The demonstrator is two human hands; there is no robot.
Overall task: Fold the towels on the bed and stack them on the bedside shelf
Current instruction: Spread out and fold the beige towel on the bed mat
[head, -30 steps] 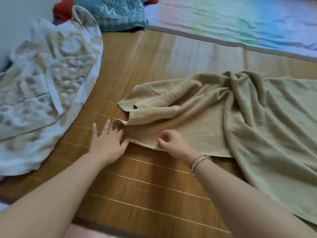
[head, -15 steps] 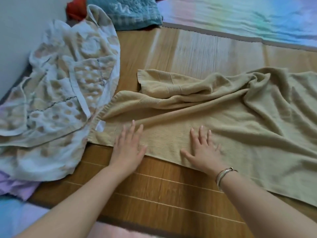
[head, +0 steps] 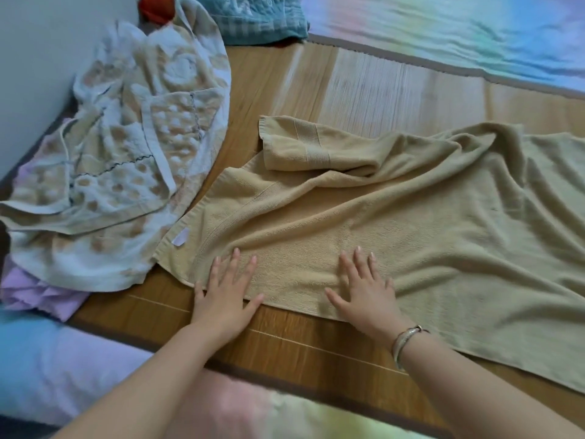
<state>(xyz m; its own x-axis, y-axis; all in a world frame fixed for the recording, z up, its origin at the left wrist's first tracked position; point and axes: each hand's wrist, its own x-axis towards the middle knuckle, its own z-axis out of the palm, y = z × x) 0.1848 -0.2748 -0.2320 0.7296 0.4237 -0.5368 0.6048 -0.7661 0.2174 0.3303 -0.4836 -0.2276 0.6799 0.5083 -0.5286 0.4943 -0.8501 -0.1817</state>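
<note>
The task looks barely begun: the tan towel (head: 364, 223) lies spread but rumpled on the bamboo mat (head: 316, 340), its far corner flopped over, with no fold made and the shelf out of view. Both the left hand (head: 226, 293) and the right hand (head: 364, 286) press flat, fingers straight, on its near edge, gripping nothing. Beside the tan towel toward the wall (head: 47, 58) lie a patterned towel (head: 126, 137) and a lilac cloth (head: 38, 293); beyond it, a teal towel (head: 259, 17).
</note>
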